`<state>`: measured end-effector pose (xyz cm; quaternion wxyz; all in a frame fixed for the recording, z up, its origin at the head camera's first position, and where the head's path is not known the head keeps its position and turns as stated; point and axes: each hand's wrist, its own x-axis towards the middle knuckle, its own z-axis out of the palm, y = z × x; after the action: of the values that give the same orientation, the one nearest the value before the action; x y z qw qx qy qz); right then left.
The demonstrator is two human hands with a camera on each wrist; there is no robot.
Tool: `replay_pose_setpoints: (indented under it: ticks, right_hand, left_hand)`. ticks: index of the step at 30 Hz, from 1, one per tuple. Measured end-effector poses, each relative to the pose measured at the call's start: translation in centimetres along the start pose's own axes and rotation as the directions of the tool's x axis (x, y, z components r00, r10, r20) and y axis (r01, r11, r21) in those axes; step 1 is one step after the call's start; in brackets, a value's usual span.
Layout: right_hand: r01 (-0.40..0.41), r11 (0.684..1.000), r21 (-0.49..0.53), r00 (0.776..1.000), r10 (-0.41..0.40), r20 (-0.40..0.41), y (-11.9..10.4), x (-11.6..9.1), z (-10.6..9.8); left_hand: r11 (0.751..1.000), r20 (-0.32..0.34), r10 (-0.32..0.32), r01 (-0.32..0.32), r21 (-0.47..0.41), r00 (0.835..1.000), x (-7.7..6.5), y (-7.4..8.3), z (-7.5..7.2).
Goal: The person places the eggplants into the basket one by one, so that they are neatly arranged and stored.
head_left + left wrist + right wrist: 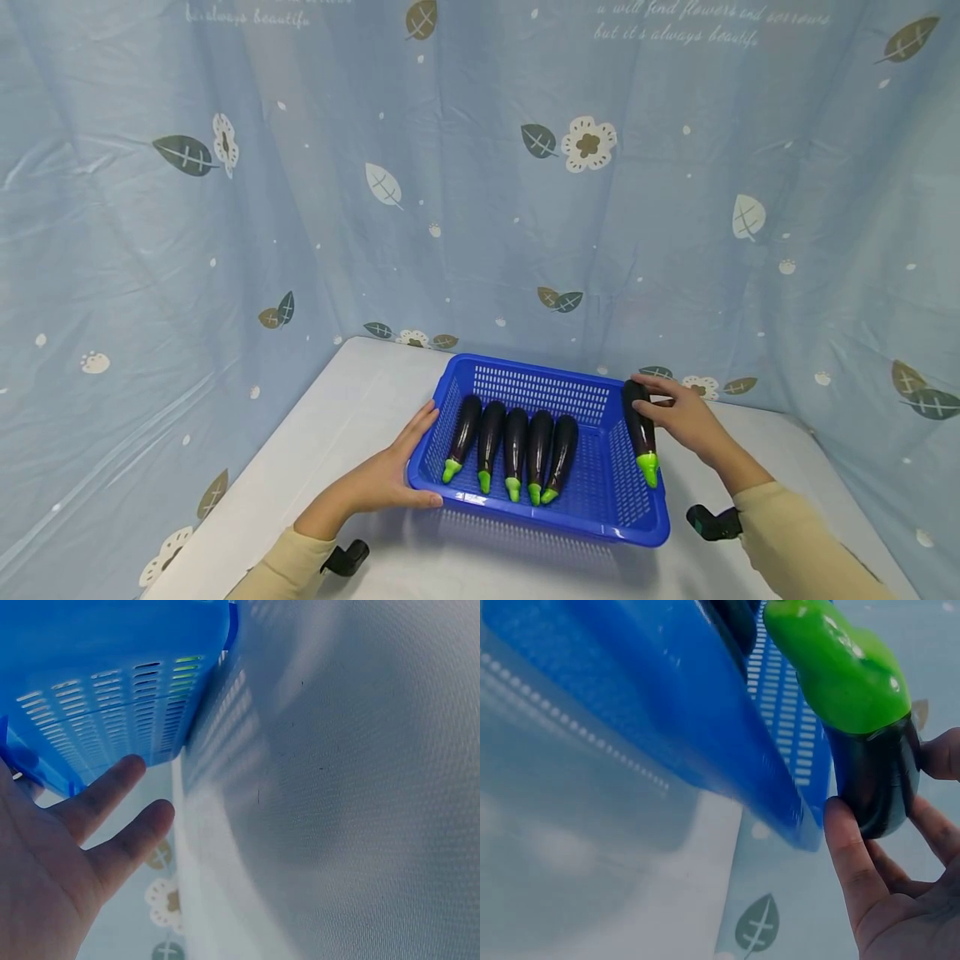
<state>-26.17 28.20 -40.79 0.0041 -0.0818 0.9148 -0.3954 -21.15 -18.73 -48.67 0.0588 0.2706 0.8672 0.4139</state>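
Observation:
A blue plastic basket point(525, 521) stands on the white table, with several dark eggplants point(515, 446) lying side by side in its left part. My left hand point(386, 475) is at the basket's front left corner, thumb near the front rim and fingers along the left side. Its fingers look straight and spread in the left wrist view. My right hand point(678, 417) pinches another eggplant point(638, 421) between thumb and fingers, over the basket's right rim. The green stem end point(847, 675) of that eggplant points toward the person; in the right wrist view the fingers hold its dark body.
A blue curtain point(480, 250) with leaf and flower prints hangs behind and at both sides of the white table point(375, 367). Dark devices point(348, 558) are worn at both wrists.

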Motion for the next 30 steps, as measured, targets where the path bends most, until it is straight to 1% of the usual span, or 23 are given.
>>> replay_pose_setpoints:
  ticks: [5,10,15,19,24,30]
  right_hand:
    - [-0.020,1.000,0.021,1.000,0.020,0.022,-0.5,0.6,0.7]
    - [-0.019,0.998,0.065,0.999,0.016,0.045,-1.0,1.3,1.4]
    - [-0.020,0.998,0.063,0.997,0.015,0.076,-1.3,1.8,2.3]
    - [-0.030,0.998,0.057,0.995,0.024,0.095,-1.7,1.9,3.0]
    - [-0.045,0.999,0.024,0.994,0.042,0.105,-1.9,2.2,4.3]
    - [-0.059,0.997,-0.051,0.994,0.063,0.092,-1.9,2.7,5.4]
  left_hand:
    - [1.000,0.000,0.003,-0.003,-0.002,1.000,0.0,0.1,0.0]
    - [1.000,0.001,0.009,-0.009,0.002,1.000,0.0,0.1,-0.1]
    - [1.000,0.003,0.011,-0.011,0.000,1.000,0.1,0.2,-0.1]
    - [1.000,0.008,0.000,0.000,0.003,1.000,0.2,0.2,0.0]
    - [1.000,0.008,-0.008,0.008,0.008,1.000,0.2,0.1,0.0]
    - [1.000,0.008,-0.002,0.002,0.007,1.000,0.1,0.1,-0.1]
